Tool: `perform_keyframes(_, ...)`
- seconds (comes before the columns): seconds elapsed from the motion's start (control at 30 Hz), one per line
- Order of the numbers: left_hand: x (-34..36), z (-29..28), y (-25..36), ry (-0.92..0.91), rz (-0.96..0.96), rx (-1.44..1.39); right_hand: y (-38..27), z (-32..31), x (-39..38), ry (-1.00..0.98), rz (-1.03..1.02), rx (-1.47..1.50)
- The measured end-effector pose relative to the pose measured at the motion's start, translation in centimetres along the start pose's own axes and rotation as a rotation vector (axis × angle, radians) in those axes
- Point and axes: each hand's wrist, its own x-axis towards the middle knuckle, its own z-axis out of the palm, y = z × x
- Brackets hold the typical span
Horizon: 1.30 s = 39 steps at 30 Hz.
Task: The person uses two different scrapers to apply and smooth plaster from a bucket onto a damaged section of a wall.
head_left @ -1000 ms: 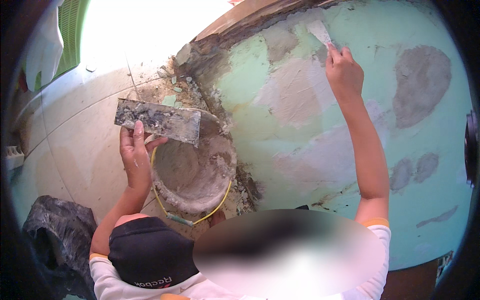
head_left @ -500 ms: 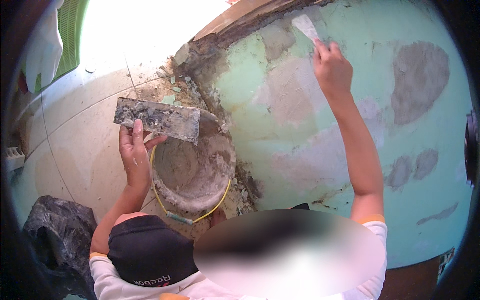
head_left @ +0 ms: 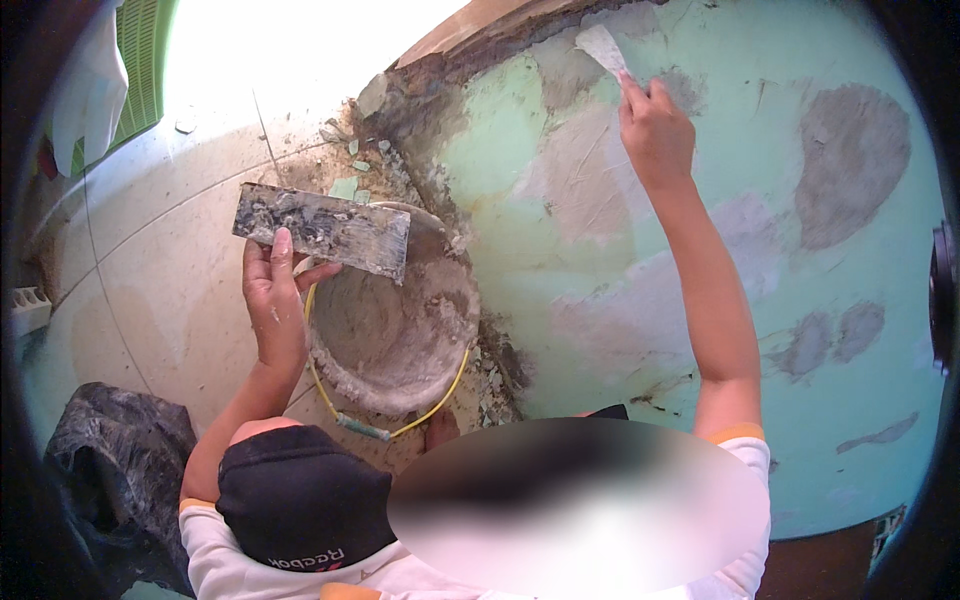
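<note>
My left hand (head_left: 275, 295) grips a flat rectangular plate (head_left: 345, 235) smeared with dark and grey plaster, thumb on top and fingers beneath. The plate is over the far rim of a plaster-caked bucket (head_left: 450, 330), which has a grey mix inside and a yellow handle hanging on its near side. Up at the far right, my right hand (head_left: 658, 135) is closed on the handle of a putty knife (head_left: 602, 48). Its pale, coated blade lies against the green wall (head_left: 510, 215), close to the wall's rough broken edge.
Several grey plaster patches (head_left: 855, 160) mark the wall. Chips and crumbs (head_left: 345, 188) litter the tiled floor (head_left: 180, 250) along the wall's foot. A black plastic bag (head_left: 120, 470) stands at the lower left, and a green slatted basket (head_left: 140, 60) at the far left.
My right hand and the putty knife have shifted slightly left along the wall's edge. The view has moved a little; the plate stays in my left hand over the bucket.
</note>
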Motion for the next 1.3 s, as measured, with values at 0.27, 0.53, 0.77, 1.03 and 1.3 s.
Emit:
perform_keyframes(0.27, 0.1, -0.2, 0.0, 0.02, 0.021, 0.032, 2.6, -0.5, -4.6, -0.116, 0.032, -0.026)
perform_keyframes(0.53, 0.0, 0.1, -0.3, 0.015, -0.004, 0.045, 0.1, 2.3, -0.8, -0.013, -0.072, 0.025)
perform_keyframes(0.77, 0.4, -0.4, -0.2, 0.033, 0.019, 0.058, 1.4, 0.0, -4.9, -0.071, 0.015, 0.017)
perform_keyframes(1.03, 0.3, -0.6, -0.4, 0.008, 0.004, 0.066, 0.3, 2.7, -1.7, -0.043, -0.011, -0.016)
perform_keyframes(1.3, 0.2, 0.1, -0.1, 0.036, 0.003, 0.024, -1.3, -0.5, -5.7, -0.092, 0.041, 0.129)
